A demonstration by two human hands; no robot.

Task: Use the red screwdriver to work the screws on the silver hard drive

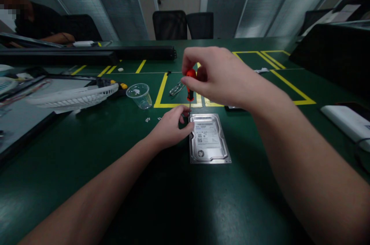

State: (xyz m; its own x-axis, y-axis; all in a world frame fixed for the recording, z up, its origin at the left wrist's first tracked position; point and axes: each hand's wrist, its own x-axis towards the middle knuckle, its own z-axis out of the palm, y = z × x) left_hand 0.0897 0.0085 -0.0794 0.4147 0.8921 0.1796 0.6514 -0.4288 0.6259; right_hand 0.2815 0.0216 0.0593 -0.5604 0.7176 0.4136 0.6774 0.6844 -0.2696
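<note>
A silver hard drive (208, 141) with a white label lies flat on the green table. My right hand (215, 75) is closed around the handle of a red and black screwdriver (190, 85), held upright above the drive. Its thin shaft points down at the drive's far left corner; whether the tip sits in a screw is too small to tell. At that same corner, my left hand (175, 127) grips the drive's left edge, thumb on top and curled fingers beside the shaft. Tiny screws (147, 120) lie on the table left of this hand.
A clear plastic cup (140, 96) stands behind the left hand. Beyond are a coiled cable (177, 88) and yellow tape markings (160, 90). A white fan-like part (75, 96) lies left, a white device (347, 121) right. A person (43, 21) sits at the far left.
</note>
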